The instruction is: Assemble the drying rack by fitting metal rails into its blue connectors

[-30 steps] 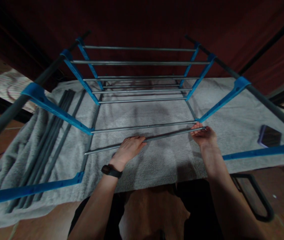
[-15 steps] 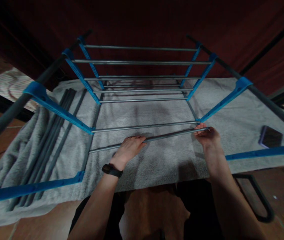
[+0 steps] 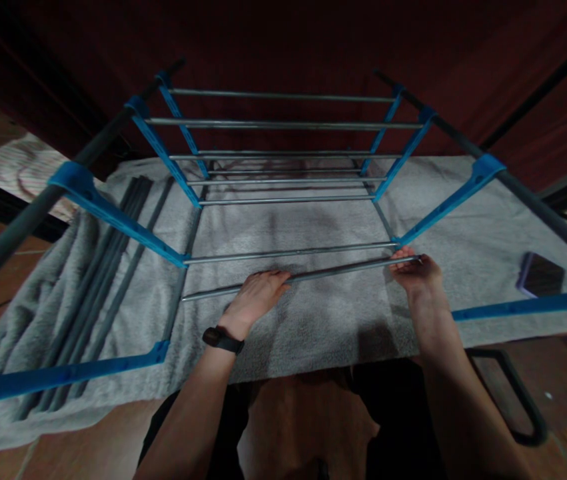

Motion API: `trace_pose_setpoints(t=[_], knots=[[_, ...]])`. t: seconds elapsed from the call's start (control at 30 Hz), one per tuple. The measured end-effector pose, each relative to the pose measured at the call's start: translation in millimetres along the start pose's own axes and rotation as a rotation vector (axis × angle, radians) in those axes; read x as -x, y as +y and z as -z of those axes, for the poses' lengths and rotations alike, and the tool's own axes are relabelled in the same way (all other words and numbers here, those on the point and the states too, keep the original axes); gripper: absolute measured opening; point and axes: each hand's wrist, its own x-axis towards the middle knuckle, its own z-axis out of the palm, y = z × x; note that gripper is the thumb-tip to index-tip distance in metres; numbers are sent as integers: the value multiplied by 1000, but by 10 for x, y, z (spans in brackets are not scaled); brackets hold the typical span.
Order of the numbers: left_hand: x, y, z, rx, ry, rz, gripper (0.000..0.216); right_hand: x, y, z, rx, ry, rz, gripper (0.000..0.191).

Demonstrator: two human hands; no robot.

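Observation:
A thin grey metal tube [image 3: 338,271] lies slantwise across the near part of a rack frame, its right end higher in view. My left hand [image 3: 262,293] is closed over the tube left of its middle, palm down. Around its right end curl the fingers of my right hand [image 3: 416,268], palm up. Just beyond is a fixed crossbar [image 3: 298,253] joining two blue plastic brackets [image 3: 133,230]. The rack's left upright [image 3: 176,303] stands close to the tube's left end; whether they touch I cannot tell.
Several loose grey tubes [image 3: 96,307] lie at the left on a grey towel [image 3: 313,333]. A phone [image 3: 540,275] rests on the towel at the right. Blue bracket arms [image 3: 523,307] reach toward me on both sides. A dark metal loop [image 3: 518,393] sits at the lower right.
The tube has shifted slightly to the right, and its left end has risen a little in view. My right hand moved right with it; both hands keep their hold.

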Motion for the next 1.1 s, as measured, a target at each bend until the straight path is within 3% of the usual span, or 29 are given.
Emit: trace_pose_setpoints(t=[0.7, 0.87, 1.1], knots=[[9, 54, 40, -43, -1, 0, 34, 163, 249, -162, 130, -23, -91, 22], [-3, 33, 17, -40, -7, 22, 32, 219, 386, -226, 266, -106, -180, 20], [-13, -6, 0, -26, -9, 15, 33, 261, 504, -238, 288, -164, -255, 20]])
